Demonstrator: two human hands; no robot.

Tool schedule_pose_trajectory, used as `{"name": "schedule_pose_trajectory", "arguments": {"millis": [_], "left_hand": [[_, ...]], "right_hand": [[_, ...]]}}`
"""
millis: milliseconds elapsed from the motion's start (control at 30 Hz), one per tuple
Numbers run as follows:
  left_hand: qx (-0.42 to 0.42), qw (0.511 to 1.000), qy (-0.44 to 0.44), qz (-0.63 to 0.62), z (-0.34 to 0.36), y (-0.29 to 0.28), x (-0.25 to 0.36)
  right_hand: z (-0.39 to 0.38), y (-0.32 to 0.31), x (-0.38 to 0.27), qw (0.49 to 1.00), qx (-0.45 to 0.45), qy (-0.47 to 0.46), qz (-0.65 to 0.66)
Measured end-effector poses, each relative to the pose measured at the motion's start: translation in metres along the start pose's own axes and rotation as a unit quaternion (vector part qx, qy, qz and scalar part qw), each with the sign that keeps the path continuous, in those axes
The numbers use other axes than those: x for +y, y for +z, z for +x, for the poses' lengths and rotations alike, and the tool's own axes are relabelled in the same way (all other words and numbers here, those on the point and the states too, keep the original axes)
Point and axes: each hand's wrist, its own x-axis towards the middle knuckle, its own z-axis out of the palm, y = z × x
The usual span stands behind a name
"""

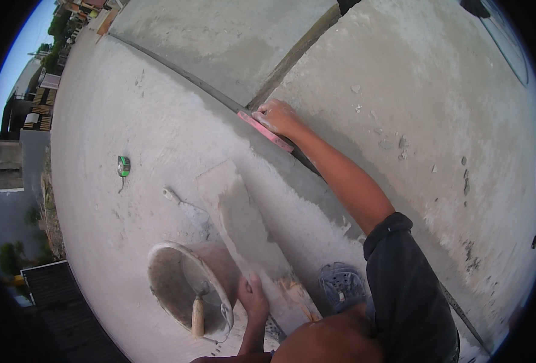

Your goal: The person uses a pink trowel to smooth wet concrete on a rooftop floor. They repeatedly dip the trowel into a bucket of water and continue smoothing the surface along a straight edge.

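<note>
My right hand [274, 118], dusted with cement, grips a narrow pink float [265, 133] on a dark joint [192, 78] in the concrete. My left hand [253, 296] holds the edge of a long board [238, 224] smeared with grey mortar. Beside that hand, a bucket [165, 263] contains a wooden-handled tool [198, 314], its head partly hidden. A putty knife or trowel [189, 215] with a pale handle lies left of the board, partly covered by it. A green tape measure [124, 166] lies farther left on the pale concrete.
A second joint [292, 54] meets the first near my right hand. My foot in a grey clog [340, 284] is beside the board. Small rubble [403, 145] lies on the right slab, a hose or cable [519, 57] at top right. Stacked timber [41, 109], walls and plants stand along the left.
</note>
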Motion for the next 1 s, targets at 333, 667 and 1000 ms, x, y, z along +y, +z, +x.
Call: {"name": "schedule_pose_trajectory", "arguments": {"millis": [333, 667, 1000], "left_hand": [[-0.024, 0.999, 0.019, -0.032, 0.0, 0.006, 0.004], [-0.028, 0.999, 0.017, -0.041, -0.004, 0.001, -0.006], [-0.018, 0.999, -0.023, -0.016, -0.011, 0.0, 0.003]], "right_hand": [[-0.035, -0.001, 0.034, 0.99, -0.027, -0.065, -0.121], [-0.151, -0.097, 0.037, 0.98, -0.141, 0.129, 0.054], [-0.012, -0.027, -0.007, 1.0, 0.001, 0.013, 0.0]]}}
